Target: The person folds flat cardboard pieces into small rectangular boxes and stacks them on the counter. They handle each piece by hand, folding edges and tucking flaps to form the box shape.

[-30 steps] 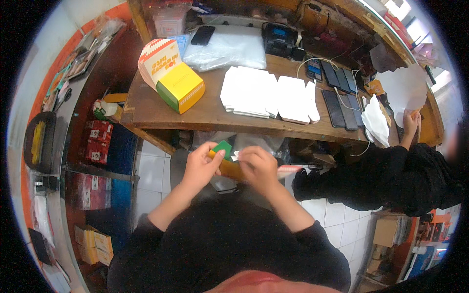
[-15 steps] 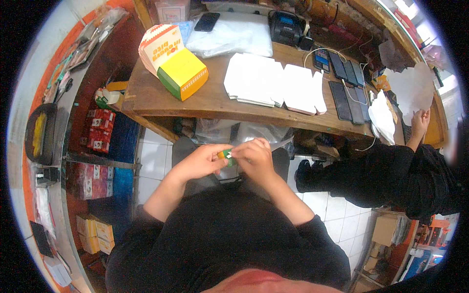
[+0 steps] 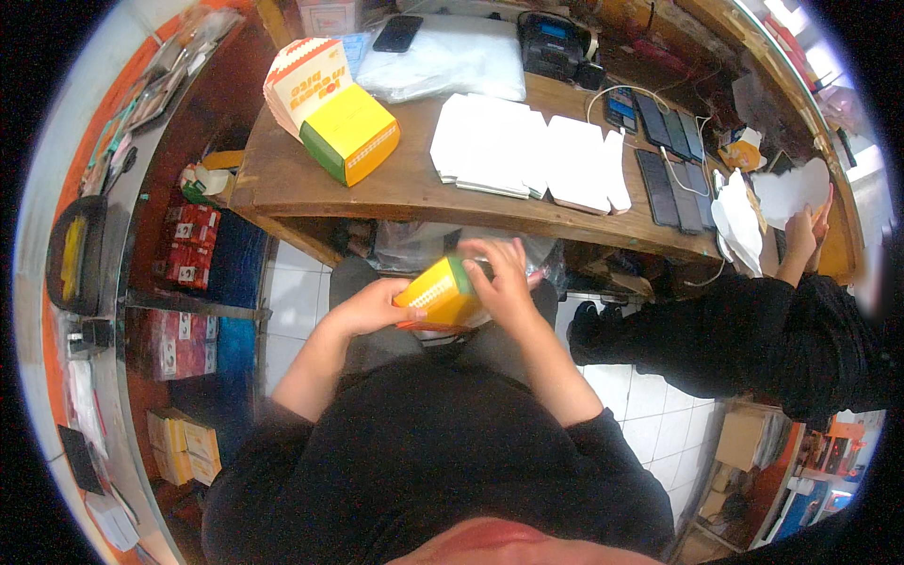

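Above my lap, a yellow cardboard box (image 3: 441, 294) with a green end is tilted between my hands. My left hand (image 3: 370, 306) grips its left end, with the thumb on the near side. At the green end, my right hand (image 3: 502, 280) has its thumb and fingers closed around the edge; part of that grip is hidden. On the wooden table ahead stands a similar yellow and green box (image 3: 350, 137), next to a stack of flat red and cream printed cartons (image 3: 306, 85). White flat cartons (image 3: 490, 146) lie in piles to the right of them.
Several phones (image 3: 667, 188) with white cables lie on the table's right side. A black printer-like device (image 3: 557, 49) and plastic-wrapped sheets (image 3: 447, 61) sit at the back. At right, a co-worker's hands (image 3: 805, 235) hold white card. Red boxes (image 3: 191, 247) fill the left shelf.
The piece in my hands, seen narrow before, now shows as a broad yellow box shape. My right hand has moved to its green end. The co-worker's white card has shifted lower.
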Tool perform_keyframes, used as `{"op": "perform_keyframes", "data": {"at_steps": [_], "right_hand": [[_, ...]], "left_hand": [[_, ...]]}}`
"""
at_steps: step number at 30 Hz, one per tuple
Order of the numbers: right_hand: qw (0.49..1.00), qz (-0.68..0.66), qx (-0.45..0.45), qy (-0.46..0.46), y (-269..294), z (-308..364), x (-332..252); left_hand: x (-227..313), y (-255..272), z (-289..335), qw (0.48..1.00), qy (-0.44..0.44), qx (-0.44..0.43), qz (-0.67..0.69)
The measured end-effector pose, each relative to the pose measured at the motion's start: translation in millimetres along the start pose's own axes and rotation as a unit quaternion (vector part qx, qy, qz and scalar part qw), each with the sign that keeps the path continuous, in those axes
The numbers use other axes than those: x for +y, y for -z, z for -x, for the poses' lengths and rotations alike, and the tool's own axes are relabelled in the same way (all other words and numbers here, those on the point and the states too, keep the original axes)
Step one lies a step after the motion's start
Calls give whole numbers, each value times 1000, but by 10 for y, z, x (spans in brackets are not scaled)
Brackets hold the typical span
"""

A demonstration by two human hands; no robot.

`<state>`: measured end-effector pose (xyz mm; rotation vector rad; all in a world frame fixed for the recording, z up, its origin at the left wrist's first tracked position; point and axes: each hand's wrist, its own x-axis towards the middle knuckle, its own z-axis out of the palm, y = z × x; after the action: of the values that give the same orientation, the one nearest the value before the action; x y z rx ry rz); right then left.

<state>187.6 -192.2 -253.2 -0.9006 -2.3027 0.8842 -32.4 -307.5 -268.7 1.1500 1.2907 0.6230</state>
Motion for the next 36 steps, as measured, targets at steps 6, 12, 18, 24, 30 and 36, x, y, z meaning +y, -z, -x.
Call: {"op": "perform_keyframes", "data": {"at_steps": [6,12,18,24,30,36], "right_hand": [[993,27,-68,88,-576,352,-1],[979,-164,85,-82,-651,281,129],[973,-197,102,-60,-599,227,55],[971,-198,54,-120,-527,290,-81],[901,-369,90,-209,-652,287,-77],[977,-170,104,-75,-634,388,-21]], "left_hand": [[-266,-373,-243,909,-75,184,365],[-131,-430,-284,935,-89,322,119],[-63,-401,-289,907,-134,362,-166],[-95,-426,-352,886,-151,394,-194],[-81,-534,-457,942,-151,283,-100],[-76,-610,-385,951,-149,236,-130]]}}
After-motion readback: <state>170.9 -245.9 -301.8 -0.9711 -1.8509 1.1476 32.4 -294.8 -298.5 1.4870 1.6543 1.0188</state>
